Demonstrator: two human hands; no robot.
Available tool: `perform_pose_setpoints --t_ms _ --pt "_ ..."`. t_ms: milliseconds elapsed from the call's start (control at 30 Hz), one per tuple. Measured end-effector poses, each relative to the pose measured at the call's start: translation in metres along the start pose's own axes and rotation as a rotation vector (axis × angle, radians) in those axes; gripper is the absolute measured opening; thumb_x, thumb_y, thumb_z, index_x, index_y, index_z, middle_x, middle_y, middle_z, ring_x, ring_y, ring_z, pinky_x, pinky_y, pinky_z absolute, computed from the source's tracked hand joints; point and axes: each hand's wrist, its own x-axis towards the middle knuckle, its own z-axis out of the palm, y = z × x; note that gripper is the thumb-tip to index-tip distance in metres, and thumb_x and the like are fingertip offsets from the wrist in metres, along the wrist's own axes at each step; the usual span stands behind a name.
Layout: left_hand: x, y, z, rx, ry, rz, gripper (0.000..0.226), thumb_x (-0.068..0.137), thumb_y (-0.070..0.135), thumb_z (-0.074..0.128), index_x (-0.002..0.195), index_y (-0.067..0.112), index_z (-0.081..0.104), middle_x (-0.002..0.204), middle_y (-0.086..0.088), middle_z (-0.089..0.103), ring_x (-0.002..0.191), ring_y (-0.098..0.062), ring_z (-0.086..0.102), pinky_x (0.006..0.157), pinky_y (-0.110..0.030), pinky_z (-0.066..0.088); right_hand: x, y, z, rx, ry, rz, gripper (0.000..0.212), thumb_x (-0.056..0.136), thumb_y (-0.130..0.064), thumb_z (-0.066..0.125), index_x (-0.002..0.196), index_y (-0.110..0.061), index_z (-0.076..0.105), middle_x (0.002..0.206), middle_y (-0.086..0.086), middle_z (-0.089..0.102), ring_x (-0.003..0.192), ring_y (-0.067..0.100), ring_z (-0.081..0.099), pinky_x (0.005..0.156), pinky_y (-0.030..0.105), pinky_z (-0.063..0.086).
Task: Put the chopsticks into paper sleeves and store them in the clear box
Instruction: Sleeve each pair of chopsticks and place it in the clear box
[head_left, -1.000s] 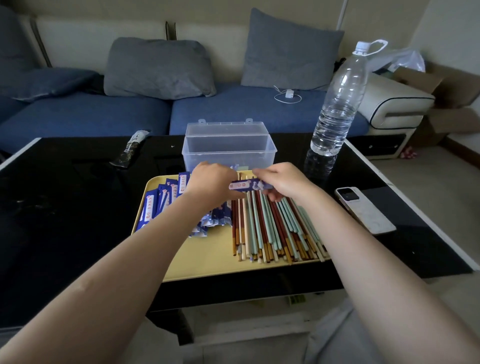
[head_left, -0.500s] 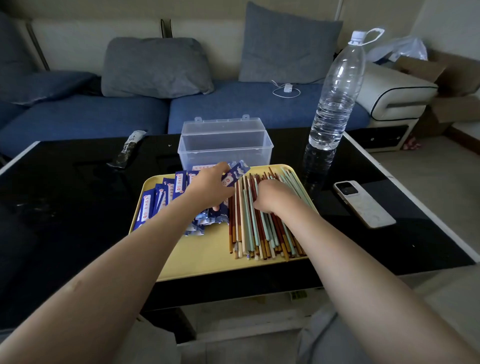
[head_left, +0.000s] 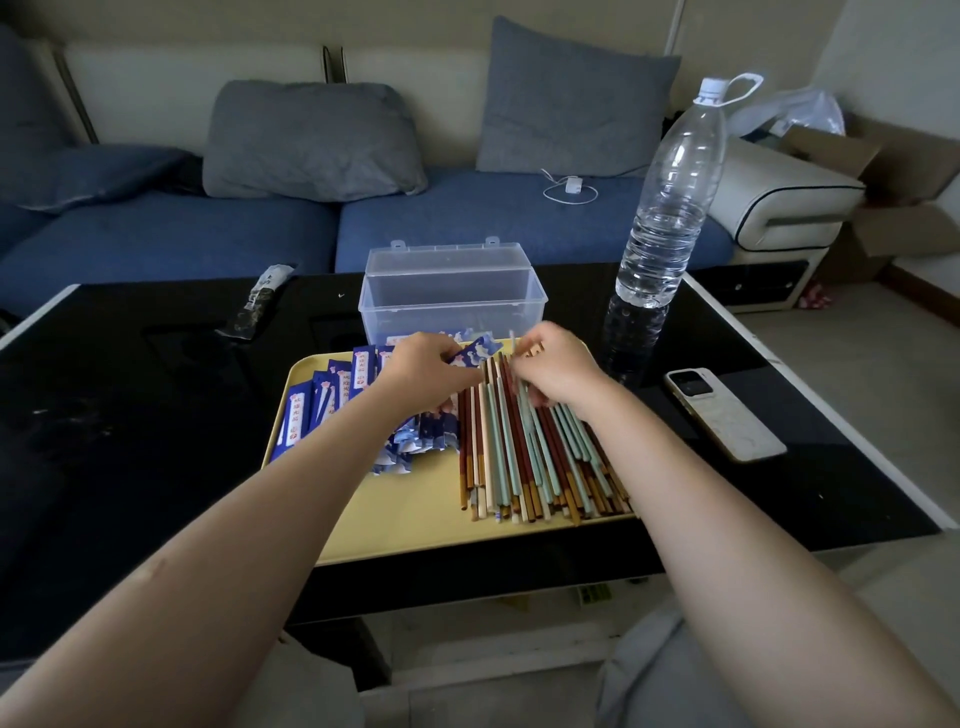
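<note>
Right hand (head_left: 558, 371) has lifted since half a second ago, now pinching two pale green chopsticks (head_left: 521, 382) above the pile (head_left: 540, 457). Left hand (head_left: 423, 371) grips one blue paper sleeve (head_left: 475, 351). Both over one yellow tray (head_left: 410, 514), just before one clear box (head_left: 452, 304), lid open.

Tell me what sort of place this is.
Most likely a home living room: a blue sofa with grey cushions sits behind a low black coffee table, and a phone charger lies on the seat.
</note>
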Motion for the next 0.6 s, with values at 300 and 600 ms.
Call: perform_pose_setpoints --t_ms 300,600 --pt "0.000 0.000 0.000 -0.005 0.019 0.019 0.020 0.090 0.036 0.069 0.081 0.019 0.064 0.074 0.000 0.067 0.060 -0.011 0.063 0.051 -0.020 0.046 0.004 0.002 -0.020 0.966 -0.106 -0.058 0.012 0.102 -0.010 0.056 0.108 -0.005 0.066 0.093 0.011 0.077 0.080 0.022 0.075 0.063 0.024 0.055" --pt "-0.003 0.002 0.000 -0.040 0.005 0.058 0.013 0.090 0.030 0.069 0.086 0.018 0.067 0.080 -0.002 0.069 0.078 -0.021 0.068 0.062 -0.028 0.051 0.012 0.003 -0.018 0.911 0.091 -0.009 0.032 0.110 -0.025 0.040 0.096 -0.008 0.063 0.060 0.005 0.064 0.049 0.015 0.055 0.047 0.025 0.040"
